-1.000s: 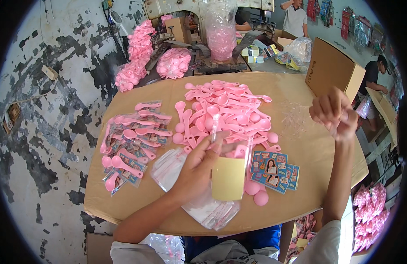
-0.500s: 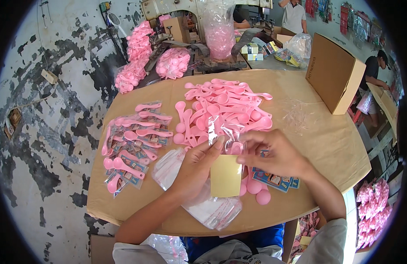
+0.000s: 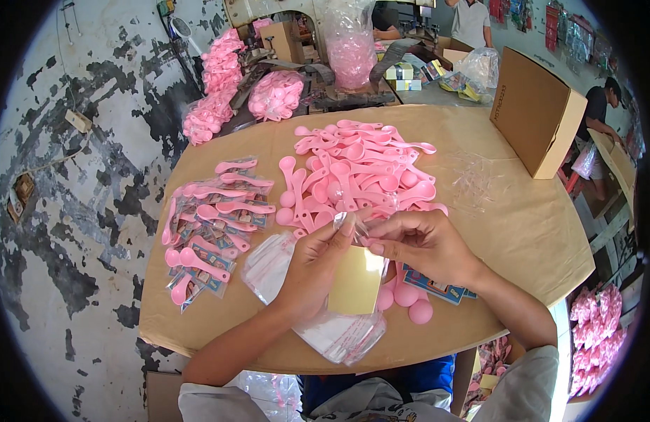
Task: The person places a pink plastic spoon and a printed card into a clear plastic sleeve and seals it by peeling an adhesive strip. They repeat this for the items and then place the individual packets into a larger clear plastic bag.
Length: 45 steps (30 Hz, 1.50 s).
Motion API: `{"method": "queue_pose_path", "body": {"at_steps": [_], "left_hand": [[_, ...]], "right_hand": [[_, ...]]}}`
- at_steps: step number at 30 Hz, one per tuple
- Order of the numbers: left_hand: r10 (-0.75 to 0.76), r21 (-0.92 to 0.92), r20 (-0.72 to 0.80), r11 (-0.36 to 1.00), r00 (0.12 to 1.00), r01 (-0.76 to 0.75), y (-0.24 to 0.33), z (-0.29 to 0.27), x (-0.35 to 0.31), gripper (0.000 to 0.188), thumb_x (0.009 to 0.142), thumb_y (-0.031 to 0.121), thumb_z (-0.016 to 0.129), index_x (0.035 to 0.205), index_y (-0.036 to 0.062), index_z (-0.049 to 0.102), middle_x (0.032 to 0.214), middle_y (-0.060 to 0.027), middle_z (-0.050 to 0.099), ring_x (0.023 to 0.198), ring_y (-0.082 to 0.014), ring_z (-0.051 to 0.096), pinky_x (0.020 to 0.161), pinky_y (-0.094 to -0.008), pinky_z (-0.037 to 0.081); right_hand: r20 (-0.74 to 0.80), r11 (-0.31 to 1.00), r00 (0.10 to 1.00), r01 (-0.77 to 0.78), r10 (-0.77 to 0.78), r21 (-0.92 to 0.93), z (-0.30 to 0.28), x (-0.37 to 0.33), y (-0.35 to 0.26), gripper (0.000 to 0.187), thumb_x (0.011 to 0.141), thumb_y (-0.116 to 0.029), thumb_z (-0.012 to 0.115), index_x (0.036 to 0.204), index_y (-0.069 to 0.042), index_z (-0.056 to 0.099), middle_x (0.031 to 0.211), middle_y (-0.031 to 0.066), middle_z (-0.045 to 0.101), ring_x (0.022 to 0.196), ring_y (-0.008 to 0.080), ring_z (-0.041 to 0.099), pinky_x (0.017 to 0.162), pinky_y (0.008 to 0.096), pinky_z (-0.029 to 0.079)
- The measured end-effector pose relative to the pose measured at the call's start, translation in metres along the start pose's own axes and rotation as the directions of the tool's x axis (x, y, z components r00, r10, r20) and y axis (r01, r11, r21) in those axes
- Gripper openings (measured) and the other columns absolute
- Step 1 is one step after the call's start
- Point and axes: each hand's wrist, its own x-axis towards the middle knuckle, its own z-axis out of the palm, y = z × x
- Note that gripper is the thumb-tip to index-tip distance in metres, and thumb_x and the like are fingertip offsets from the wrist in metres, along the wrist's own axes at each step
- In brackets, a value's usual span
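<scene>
Between my two hands is a clear plastic bag [image 3: 359, 234] with a card inside, its plain yellow back [image 3: 355, 281] toward me. My left hand [image 3: 312, 271] grips the bag along its left side, thumb at the top. The right hand [image 3: 430, 246] pinches the bag's upper end; a bit of pink shows by its fingertips, but the rest of whatever lies behind the card is hidden. Just beyond my hands is a heap of pink measuring spoons [image 3: 367, 165]. Under my left wrist lie flat empty plastic bags [image 3: 339, 337]. Printed blue cards [image 3: 437, 288] rest beneath my right hand.
Packed spoons with cards [image 3: 216, 211] are piled at the left. A cardboard box [image 3: 532, 112] stands at the right rear, near thin clear plastic strips [image 3: 473, 181]. Bags of pink spoons [image 3: 276, 96] sit behind the table. Other people are in the background.
The bag's clear upper end, which stood up above the card, is now gathered down between my fingers. My right hand has closed onto it, and the card tilts slightly.
</scene>
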Motion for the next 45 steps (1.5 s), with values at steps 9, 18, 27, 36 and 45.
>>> {"method": "queue_pose_path", "body": {"at_steps": [9,18,27,36,45], "left_hand": [[-0.040,-0.009,0.062,0.999,0.997,0.041,0.005,-0.013,0.003,0.044,0.105,0.033,0.043,0.133,0.0011,0.053,0.109,-0.0060,0.066,0.093,-0.0096,0.066,0.077,-0.0234,0.054],[-0.019,0.092,0.046,0.996,0.999,0.015,-0.001,-0.016,0.008,0.037,0.104,0.028,0.046,0.130,0.0032,0.055,0.112,-0.0067,0.066,0.096,-0.0119,0.065,0.076,-0.0263,0.056],[0.088,0.287,0.189,0.947,0.978,-0.141,-0.001,-0.036,0.015,0.021,0.101,0.018,0.051,0.115,0.0042,0.060,0.105,0.0006,0.063,0.090,-0.0049,0.058,0.075,-0.0210,0.048],[0.138,0.478,0.331,0.829,0.934,-0.292,0.003,-0.049,0.014,0.015,0.099,0.007,0.048,0.107,0.0015,0.059,0.102,-0.0012,0.057,0.088,-0.0073,0.052,0.077,-0.0230,0.042],[0.112,0.286,0.346,0.933,0.931,-0.219,-0.004,-0.055,0.015,0.009,0.098,0.010,0.052,0.094,0.0019,0.053,0.095,-0.0007,0.056,0.084,-0.0063,0.052,0.076,-0.0244,0.046]], "right_hand": [[-0.037,0.993,0.999,0.003,-0.008,-0.114,-0.004,-0.002,-0.007,0.015,0.091,-0.005,0.067,0.105,0.001,0.070,0.091,0.0061,0.073,0.080,0.0061,0.064,0.070,0.0227,0.053],[-0.037,0.981,0.996,0.074,-0.082,-0.177,-0.010,0.002,0.007,0.020,0.093,-0.006,0.063,0.111,0.001,0.068,0.094,0.0085,0.072,0.083,0.0088,0.065,0.076,0.0250,0.054],[-0.013,0.984,0.990,0.137,-0.140,-0.112,-0.022,0.004,0.012,0.019,0.088,0.003,0.060,0.102,-0.001,0.072,0.092,0.0066,0.072,0.084,0.0082,0.064,0.075,0.0254,0.053],[0.075,0.873,0.926,0.375,-0.371,-0.312,-0.031,0.006,0.017,0.025,0.077,0.008,0.062,0.093,-0.007,0.074,0.086,0.0065,0.071,0.080,0.0180,0.063,0.075,0.0321,0.050],[0.151,0.730,0.855,0.505,-0.497,-0.460,-0.031,0.009,0.017,0.026,0.071,0.008,0.059,0.086,-0.008,0.074,0.082,0.0050,0.071,0.079,0.0225,0.062,0.075,0.0354,0.050]]}}
